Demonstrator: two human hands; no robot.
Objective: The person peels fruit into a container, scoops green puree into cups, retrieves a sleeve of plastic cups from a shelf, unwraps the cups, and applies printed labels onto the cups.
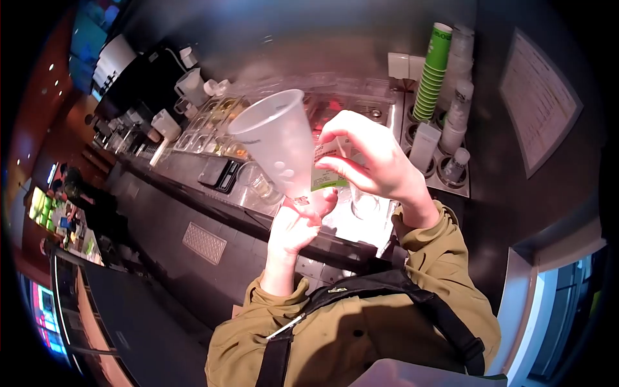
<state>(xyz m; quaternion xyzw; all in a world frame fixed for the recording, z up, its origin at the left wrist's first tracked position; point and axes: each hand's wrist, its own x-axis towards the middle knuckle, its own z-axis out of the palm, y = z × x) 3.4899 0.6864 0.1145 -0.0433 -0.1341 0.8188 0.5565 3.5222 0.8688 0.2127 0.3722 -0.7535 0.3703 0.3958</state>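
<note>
A translucent plastic cup (274,138) tilts in front of me, its wide mouth up and to the left. My left hand (296,226) is closed around the cup's narrow lower end. My right hand (377,158) pinches a printed label (327,174) with a green lower edge, right beside the cup's wall. The label's near edge meets the cup in view; whether it is stuck on, I cannot tell. Behind my hands, a clear cup (258,184) stands on the counter with some pale contents.
Stacked green cups (432,74) and clear cups (459,106) stand in holders at the right. A black scale (219,174) sits on the counter, with topping containers (219,119) behind it. A sheet (538,100) hangs on the right wall. Another person (90,200) stands far left.
</note>
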